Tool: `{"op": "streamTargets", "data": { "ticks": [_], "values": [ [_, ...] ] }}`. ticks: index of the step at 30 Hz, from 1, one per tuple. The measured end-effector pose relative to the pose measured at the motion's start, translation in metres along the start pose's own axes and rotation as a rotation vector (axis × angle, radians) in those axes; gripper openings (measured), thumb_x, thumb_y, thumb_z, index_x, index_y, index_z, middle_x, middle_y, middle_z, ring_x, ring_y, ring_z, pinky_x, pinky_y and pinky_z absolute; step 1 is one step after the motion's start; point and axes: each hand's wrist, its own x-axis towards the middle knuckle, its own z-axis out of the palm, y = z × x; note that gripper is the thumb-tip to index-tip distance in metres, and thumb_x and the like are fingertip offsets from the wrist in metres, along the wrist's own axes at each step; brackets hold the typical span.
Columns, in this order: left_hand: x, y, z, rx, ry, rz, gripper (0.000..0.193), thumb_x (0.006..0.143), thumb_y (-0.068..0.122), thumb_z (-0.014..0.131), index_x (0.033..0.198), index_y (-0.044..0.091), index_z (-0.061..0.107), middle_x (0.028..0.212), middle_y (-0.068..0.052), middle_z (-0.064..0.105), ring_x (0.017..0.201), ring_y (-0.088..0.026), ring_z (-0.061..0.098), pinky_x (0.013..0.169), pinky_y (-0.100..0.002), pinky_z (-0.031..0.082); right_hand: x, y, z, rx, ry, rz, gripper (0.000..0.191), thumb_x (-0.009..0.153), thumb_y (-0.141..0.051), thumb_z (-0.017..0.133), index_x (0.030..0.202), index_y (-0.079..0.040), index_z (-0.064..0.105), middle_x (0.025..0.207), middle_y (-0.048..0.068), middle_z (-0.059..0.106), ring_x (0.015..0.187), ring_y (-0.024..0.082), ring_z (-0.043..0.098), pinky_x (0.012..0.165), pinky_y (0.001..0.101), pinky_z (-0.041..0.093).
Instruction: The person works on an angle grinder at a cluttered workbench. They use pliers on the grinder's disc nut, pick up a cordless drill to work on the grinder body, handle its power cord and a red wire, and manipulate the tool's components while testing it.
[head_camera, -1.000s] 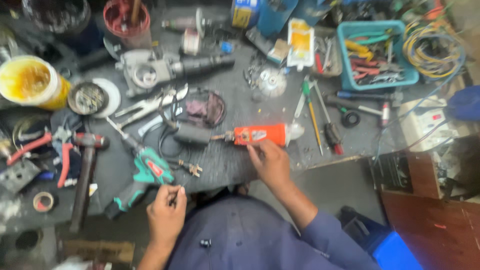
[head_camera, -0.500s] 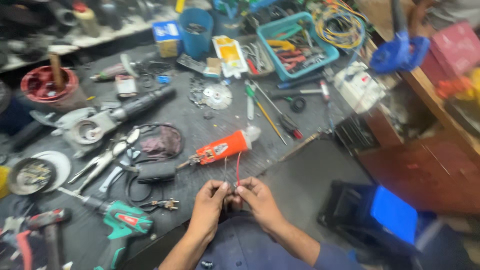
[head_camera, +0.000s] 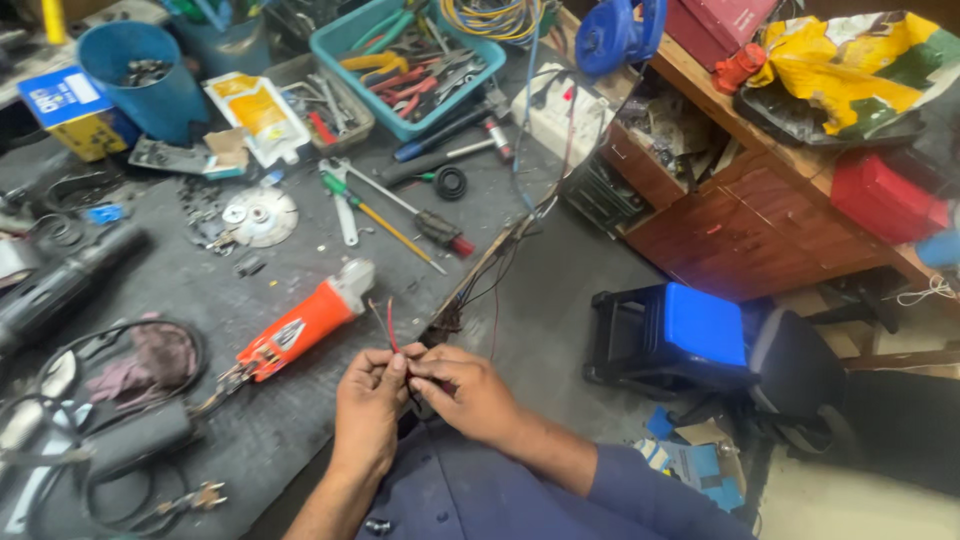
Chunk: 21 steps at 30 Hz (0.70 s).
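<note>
While the person is sitting close against the edge of the dark workbench (head_camera: 300, 420), both hands are meeting low in the centre of the frame. The left hand (head_camera: 368, 405) and the right hand (head_camera: 468, 395) are each pinched narrow, fingertips touching, and between them they are gripping the thin wires (head_camera: 388, 322), one red and one darker, whose free ends are sticking up just above the knuckles. Holding the strands this near the body seems to be giving the fingers fine control over them. Whether the wires are being twisted or only held together I cannot tell.

Just up and left of the hands, the orange angle grinder (head_camera: 300, 328) is lying on its side on the bench, grey head pointing toward the upper right, its tail end showing bare parts near a black cable (head_camera: 120, 450) looping across the lower left. It is resting within easy reach, probably so that its lead stays slack.

Further up the frame, a screwdriver with a yellow shaft (head_camera: 385, 222) and a grey disc (head_camera: 258, 216) are lying loose on the bench, and a teal tray of pliers (head_camera: 405, 70) is sitting at the top centre beside a blue cup (head_camera: 130, 75). A blue stool (head_camera: 680, 330) is standing on the floor at the right, under a wooden shelf (head_camera: 740, 215).
</note>
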Motion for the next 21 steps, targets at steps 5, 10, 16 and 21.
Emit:
{"op": "streamTargets", "data": {
  "ticks": [5, 10, 16, 21],
  "values": [
    [0.021, -0.016, 0.033, 0.202, 0.030, 0.120, 0.010, 0.099, 0.009, 0.059, 0.101, -0.001, 0.058, 0.110, -0.018, 0.075, 0.099, -0.023, 0.075, 0.085, -0.034, 0.059, 0.044, 0.053, -0.115, -0.442, 0.217, -0.147, 0.010, 0.092, -0.014, 0.075, 0.096, -0.005, 0.072, 0.103, 0.010, 0.074, 0.097, 0.029, 0.072, 0.087, 0.0390, 0.057],
    [0.046, -0.035, 0.048, 0.128, 0.050, 0.246, 0.007, 0.100, 0.006, 0.057, 0.103, 0.000, 0.056, 0.107, -0.019, 0.074, 0.098, -0.027, 0.075, 0.092, -0.049, 0.056, 0.110, 0.130, -0.257, -0.762, 0.485, -0.177, 0.028, 0.087, -0.006, 0.073, 0.113, 0.002, 0.068, 0.113, 0.017, 0.065, 0.110, 0.038, 0.061, 0.097, 0.0457, 0.049],
    [0.074, -0.058, 0.057, -0.128, 0.170, 0.454, 0.004, 0.103, 0.003, 0.050, 0.105, 0.000, 0.050, 0.108, -0.022, 0.068, 0.095, -0.036, 0.074, 0.088, -0.068, 0.052, 0.228, 0.193, -0.357, -0.730, 0.367, -0.267, 0.029, 0.089, -0.003, 0.072, 0.118, -0.003, 0.070, 0.115, 0.017, 0.065, 0.112, 0.038, 0.062, 0.097, 0.0439, 0.050],
    [0.059, -0.084, 0.046, -0.198, 0.166, 0.596, 0.005, 0.104, 0.003, 0.052, 0.108, 0.001, 0.049, 0.109, -0.024, 0.068, 0.098, -0.036, 0.074, 0.091, -0.070, 0.050, 0.292, 0.229, -0.353, -0.682, 0.060, -0.294, 0.031, 0.085, -0.018, 0.078, 0.109, 0.000, 0.070, 0.109, 0.021, 0.067, 0.104, 0.041, 0.062, 0.090, 0.0469, 0.050]
  ]
}}
